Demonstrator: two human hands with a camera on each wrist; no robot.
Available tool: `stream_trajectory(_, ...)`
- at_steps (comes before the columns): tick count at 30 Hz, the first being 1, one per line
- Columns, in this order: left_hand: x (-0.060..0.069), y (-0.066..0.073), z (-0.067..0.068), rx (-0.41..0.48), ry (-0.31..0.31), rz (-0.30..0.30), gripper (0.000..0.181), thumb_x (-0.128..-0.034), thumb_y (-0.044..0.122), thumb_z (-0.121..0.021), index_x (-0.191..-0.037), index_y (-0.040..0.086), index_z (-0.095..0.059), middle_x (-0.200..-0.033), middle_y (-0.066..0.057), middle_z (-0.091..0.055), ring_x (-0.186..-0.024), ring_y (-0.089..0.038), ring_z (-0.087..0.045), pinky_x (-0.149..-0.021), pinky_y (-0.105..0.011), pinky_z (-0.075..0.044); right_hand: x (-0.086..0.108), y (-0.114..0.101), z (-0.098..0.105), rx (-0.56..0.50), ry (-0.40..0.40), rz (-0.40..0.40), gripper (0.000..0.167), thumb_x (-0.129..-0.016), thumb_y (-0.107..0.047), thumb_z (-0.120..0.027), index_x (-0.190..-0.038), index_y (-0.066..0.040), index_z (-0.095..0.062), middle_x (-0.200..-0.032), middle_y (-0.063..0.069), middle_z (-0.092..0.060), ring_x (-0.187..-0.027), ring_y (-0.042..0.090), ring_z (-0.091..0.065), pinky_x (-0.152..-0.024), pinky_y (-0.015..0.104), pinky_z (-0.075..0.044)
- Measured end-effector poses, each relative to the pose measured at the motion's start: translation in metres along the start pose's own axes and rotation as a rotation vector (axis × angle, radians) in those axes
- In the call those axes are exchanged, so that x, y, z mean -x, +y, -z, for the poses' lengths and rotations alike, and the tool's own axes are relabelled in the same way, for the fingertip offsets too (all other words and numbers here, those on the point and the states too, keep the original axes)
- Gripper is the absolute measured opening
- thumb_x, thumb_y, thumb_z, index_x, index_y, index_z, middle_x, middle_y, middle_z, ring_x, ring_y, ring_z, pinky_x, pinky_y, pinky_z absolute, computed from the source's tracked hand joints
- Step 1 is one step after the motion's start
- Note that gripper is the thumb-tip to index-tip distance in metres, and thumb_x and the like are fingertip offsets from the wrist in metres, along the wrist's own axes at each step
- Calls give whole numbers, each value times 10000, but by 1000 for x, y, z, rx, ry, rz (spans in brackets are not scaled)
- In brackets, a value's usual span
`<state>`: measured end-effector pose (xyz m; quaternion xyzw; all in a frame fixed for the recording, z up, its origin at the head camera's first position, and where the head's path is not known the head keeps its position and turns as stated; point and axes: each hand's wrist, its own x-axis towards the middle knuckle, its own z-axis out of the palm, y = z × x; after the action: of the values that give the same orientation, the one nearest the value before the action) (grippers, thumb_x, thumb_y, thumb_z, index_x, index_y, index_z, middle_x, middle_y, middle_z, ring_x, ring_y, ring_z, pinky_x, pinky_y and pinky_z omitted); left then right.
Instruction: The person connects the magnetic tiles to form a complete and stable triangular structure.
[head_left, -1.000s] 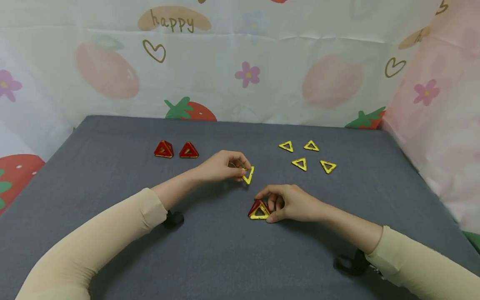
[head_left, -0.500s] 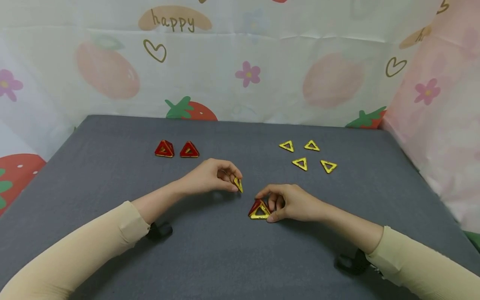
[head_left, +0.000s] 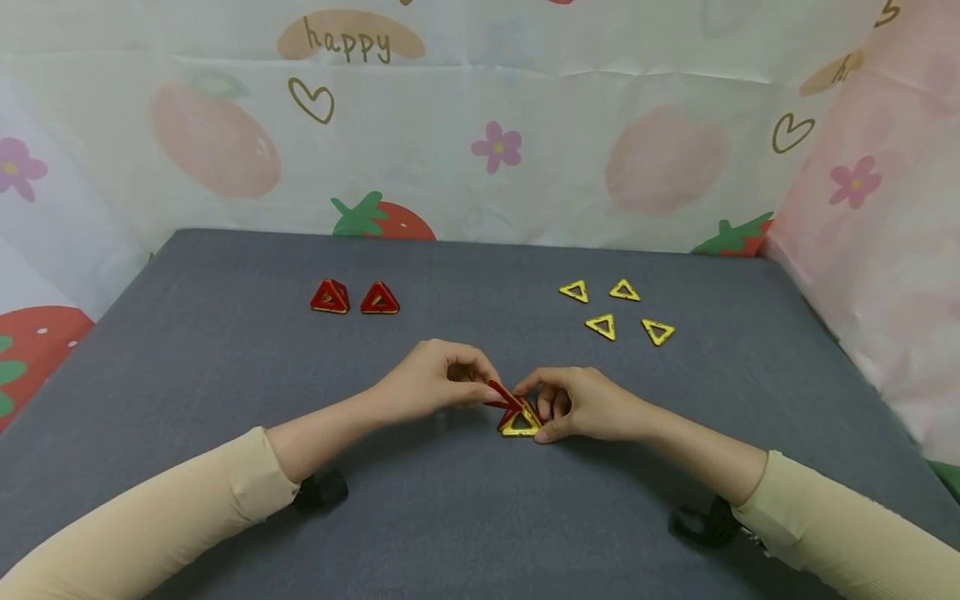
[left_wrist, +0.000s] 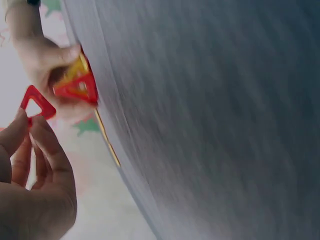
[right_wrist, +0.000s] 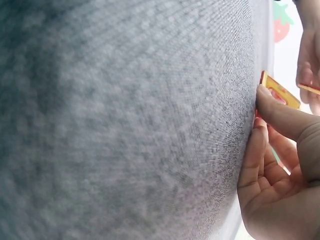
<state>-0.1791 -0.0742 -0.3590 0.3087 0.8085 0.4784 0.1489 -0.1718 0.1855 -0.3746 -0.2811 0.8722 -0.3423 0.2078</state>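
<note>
My left hand pinches a triangular tile by its edge, its red face showing, at the upper left of a small red and yellow piece on the table. In the left wrist view the tile looks slightly apart from that piece; in the head view they overlap. My right hand holds the piece's right side between thumb and fingers. The right wrist view shows my right hand gripping the piece's yellow side low on the cloth.
Two red pyramids stand at the back left of the grey table. Several yellow triangles, one nearest the right edge, lie flat at the back right. A printed curtain hangs behind.
My left hand moved toward me with its tile, first leftward, then back right to the held piece. The tile turned from its yellow face to red. My right hand stayed still.
</note>
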Motion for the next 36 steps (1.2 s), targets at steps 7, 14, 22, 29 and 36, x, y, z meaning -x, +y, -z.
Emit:
stream_trajectory(7,5,11,-23,-133,15,-55,95,-878,181,-748,-970,164,-767,-932,-4,-728,-716,-30,-612,-618,-207,-538,0,0,0,5,7,7,492,-796,-220,-830,-1244,-226,-627,-863,-19,-636,-653,96,-584,-603,234,-510)
stream_trajectory(14,5,17,-37,-229,80,-83,62,-873,129,-747,-928,100,-749,-872,-26,-750,-669,-2,-603,-595,-145,-496,0,0,0,-9,6,12,474,-800,-205,-827,-1229,-219,-627,-858,-18,-635,-632,87,-570,-595,225,-498)
stream_trajectory(22,-1,17,-45,-246,98,-95,69,-844,103,-769,-869,96,-706,-796,-27,-725,-684,-20,-624,-621,-137,-508,0,1,1,-25,0,10,481,-794,-185,-829,-1229,-205,-625,-848,-4,-641,-625,86,-566,-589,219,-491)
stream_trajectory(29,-5,14,-46,-258,102,-79,104,-822,116,-788,-817,105,-685,-760,-26,-716,-651,-3,-602,-596,-140,-497,1,1,1,-35,-2,9,522,-785,-194,-838,-1256,-199,-612,-862,0,-643,-636,92,-576,-596,224,-499)
stream_trajectory(36,-7,8,-44,-188,107,0,139,-805,174,-807,-780,130,-677,-726,-9,-707,-612,-48,-590,-566,-163,-476,3,1,0,-45,23,-6,494,-758,-227,-864,-1155,-162,-577,-882,4,-642,-700,110,-609,-628,233,-515)
